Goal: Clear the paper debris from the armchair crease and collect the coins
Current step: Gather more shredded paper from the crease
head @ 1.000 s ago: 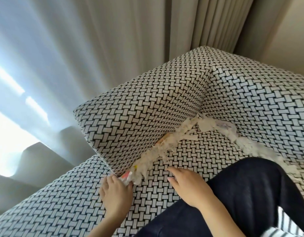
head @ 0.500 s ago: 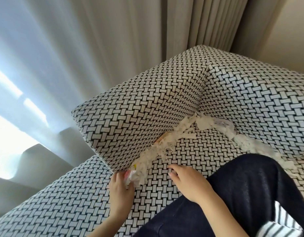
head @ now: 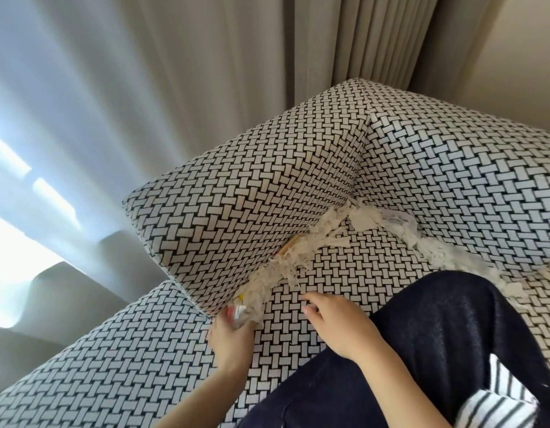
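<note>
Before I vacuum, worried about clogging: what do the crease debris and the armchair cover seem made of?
Debris: likely thin white paper, matte; it lies in torn, crumpled shreds. Armchair cover: probably textile, matte; black-and-white basketweave pattern, printed or woven unclear.

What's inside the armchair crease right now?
Shredded paper fills it, with an orange scrap tucked in; the left hand grips the near end. No coins show; any would be covered by paper.

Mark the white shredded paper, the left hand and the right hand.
white shredded paper (head: 293,261): head view, strip beside the armrest.
left hand (head: 233,338): head view, back of hand.
right hand (head: 340,327): head view, back of hand.
</note>
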`<state>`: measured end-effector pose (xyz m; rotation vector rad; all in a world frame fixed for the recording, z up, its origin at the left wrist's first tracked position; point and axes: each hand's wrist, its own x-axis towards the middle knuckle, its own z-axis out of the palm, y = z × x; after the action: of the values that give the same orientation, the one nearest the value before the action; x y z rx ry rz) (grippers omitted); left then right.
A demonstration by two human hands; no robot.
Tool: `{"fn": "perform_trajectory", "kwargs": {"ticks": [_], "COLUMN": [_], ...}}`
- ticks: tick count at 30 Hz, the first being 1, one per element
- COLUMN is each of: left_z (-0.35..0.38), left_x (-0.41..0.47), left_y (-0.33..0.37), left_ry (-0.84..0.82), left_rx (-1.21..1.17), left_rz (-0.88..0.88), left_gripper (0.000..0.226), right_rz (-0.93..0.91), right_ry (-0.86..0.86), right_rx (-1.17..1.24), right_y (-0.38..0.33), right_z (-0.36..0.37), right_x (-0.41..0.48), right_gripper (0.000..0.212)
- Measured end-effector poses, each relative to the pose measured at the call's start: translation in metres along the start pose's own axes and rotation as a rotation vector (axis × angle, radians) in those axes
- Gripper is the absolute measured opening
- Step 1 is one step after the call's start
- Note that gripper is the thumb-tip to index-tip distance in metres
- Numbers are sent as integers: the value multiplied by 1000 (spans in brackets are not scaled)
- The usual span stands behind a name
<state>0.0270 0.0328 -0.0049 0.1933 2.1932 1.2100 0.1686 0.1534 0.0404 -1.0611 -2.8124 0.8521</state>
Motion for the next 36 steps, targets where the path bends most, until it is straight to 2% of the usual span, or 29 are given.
{"fn": "perform_trajectory", "kwargs": {"ticks": [3,6,9,17,23,27,30,32,36], "left_z": [7,12,17,29,29,29,30,33,38], "left_x": [-1,5,12,19,20,22,22,18,11], "left_y": [10,18,23,23,12,10,14,16,19], "left_ry": [17,80,128,250,213,195,237,267,264], "left_rx": [-239,-323,-304,-133,-134,-10,158,190,59], "left_rz": [-85,-149,-190,-223,-196,-128,-88,-75,-82], "left_gripper": [56,50,44,60,63,66,57,51,33], "right_rz": [-5,-8,5,51,74,80,79,79,80], "right_ry": [4,14,11,-10,-28,-34,-32,-32,-18], "right_rx": [-7,-16,-10,21,28,36,37,34,32], "right_y": [-1,-1,-1,1,1,1,0,0,1], "right_z": [0,1,1,0,-1,-1,-1,0,0], "right_x": [1,1,1,3,4,4,4,3,3], "right_gripper": [41,40,40,38,36,36,37,37,37]}}
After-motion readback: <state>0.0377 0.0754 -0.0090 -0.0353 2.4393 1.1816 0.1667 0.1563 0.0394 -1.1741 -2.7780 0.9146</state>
